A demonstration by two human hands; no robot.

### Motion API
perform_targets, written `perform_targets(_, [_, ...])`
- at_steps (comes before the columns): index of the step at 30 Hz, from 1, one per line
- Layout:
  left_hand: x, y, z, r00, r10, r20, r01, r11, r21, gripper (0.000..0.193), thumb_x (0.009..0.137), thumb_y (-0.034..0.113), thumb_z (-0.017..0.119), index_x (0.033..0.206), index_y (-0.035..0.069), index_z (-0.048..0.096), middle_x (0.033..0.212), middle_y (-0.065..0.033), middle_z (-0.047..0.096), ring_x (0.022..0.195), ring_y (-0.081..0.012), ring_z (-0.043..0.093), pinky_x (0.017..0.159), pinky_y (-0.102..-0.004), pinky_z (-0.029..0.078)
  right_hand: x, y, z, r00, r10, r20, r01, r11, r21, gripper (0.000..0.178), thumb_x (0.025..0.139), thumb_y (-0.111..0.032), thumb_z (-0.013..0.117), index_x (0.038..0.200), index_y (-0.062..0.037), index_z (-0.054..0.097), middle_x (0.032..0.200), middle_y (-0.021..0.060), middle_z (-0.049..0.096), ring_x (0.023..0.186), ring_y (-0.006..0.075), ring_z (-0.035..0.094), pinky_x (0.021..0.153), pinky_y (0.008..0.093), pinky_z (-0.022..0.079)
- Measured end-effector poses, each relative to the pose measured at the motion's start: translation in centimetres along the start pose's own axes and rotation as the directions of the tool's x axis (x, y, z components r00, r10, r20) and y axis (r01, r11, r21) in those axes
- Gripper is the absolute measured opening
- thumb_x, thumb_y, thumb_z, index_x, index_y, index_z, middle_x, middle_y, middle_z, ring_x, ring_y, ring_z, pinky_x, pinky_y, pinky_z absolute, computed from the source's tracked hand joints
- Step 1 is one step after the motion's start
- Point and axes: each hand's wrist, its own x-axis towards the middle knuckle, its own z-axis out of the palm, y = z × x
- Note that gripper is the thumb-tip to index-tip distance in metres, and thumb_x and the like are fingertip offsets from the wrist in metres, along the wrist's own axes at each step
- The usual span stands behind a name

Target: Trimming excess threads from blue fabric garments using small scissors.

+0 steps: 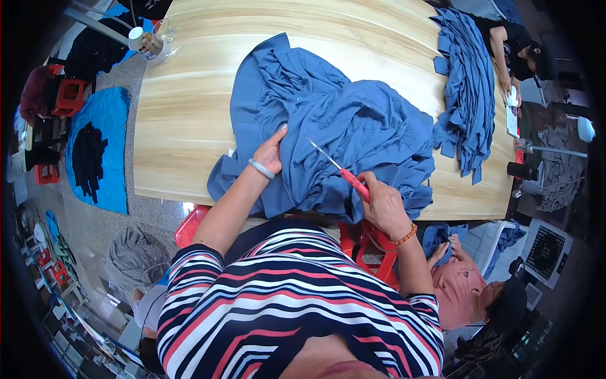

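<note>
A crumpled heap of blue cloth [372,120], apparently a garment with a small round button-like spot, lies on the wooden table before me. My left hand [270,151], with a pale bangle at its wrist, is at the heap's left part. Its thumb points up, and the other fingers close on the cloth, partly hidden. In my right hand [384,205] is a red-handled tool [353,183] with a thin pointed metal shaft. The fingers wrap its handle, and the shaft points up and left over the cloth. Whether the tip touches the fabric, I cannot tell.
On the wooden table [183,114], a long pile of blue pieces [470,88] lies at the right. A clear container [151,47] stands at the far left corner. One co-worker [511,50] leans at the far right; another [464,284] handles blue cloth. Red stools [189,226] stand nearby.
</note>
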Motion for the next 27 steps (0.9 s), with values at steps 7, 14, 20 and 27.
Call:
perform_targets(7, [0.5,-2.6,-2.9,0.827,0.54,-0.156,-0.442,0.797,0.411,0.021,0.078,0.001,0.069,0.098,0.002,0.064,0.088,-0.0067,0.066,0.076,-0.0114,0.06,0.071,-0.0251,0.05,-0.9,-1.9,-1.7,0.951,-0.065,0.302,0.095,0.992,-0.084,0.022,0.084,-0.02,0.057,0.1,-0.0069,0.051,0.064,0.019,0.058,0.062,0.0382,0.059,0.055,0.0456,0.044])
perform_targets(14, [-2.0,-2.5,-3.8,0.811,0.583,0.039,-0.273,0.32,0.907,0.031,0.075,0.012,0.072,0.102,-0.003,0.065,0.09,-0.0097,0.067,0.081,-0.0128,0.059,0.072,-0.0238,0.046,-0.8,-2.1,-2.0,0.954,-0.052,0.294,0.074,0.995,-0.064,0.024,0.084,-0.019,0.057,0.104,-0.0071,0.052,0.069,0.0179,0.06,0.065,0.0362,0.06,0.058,0.0445,0.045])
perform_targets(20, [-2.0,1.7,-0.6,0.732,0.672,0.112,-0.179,0.032,0.983,0.052,0.075,0.042,0.072,0.098,-0.004,0.065,0.087,-0.0096,0.063,0.065,-0.0173,0.057,0.063,-0.0268,0.046,0.0,-0.9,-1.7,0.988,-0.048,0.148,0.048,0.999,0.005,0.028,0.077,-0.006,0.057,0.105,-0.0056,0.051,0.083,0.016,0.061,0.082,0.0333,0.06,0.068,0.042,0.047])
perform_targets(27, [3.1,3.5,2.0,0.79,0.381,-0.48,0.061,0.731,0.68,0.037,0.077,0.035,0.073,0.082,0.002,0.057,0.071,-0.0029,0.056,0.039,-0.0088,0.045,0.031,-0.0225,0.031,1.8,-0.2,-1.9,0.992,-0.042,0.122,0.045,0.999,-0.02,0.028,0.078,-0.005,0.056,0.105,-0.0066,0.051,0.083,0.0154,0.061,0.083,0.0334,0.06,0.069,0.0426,0.047])
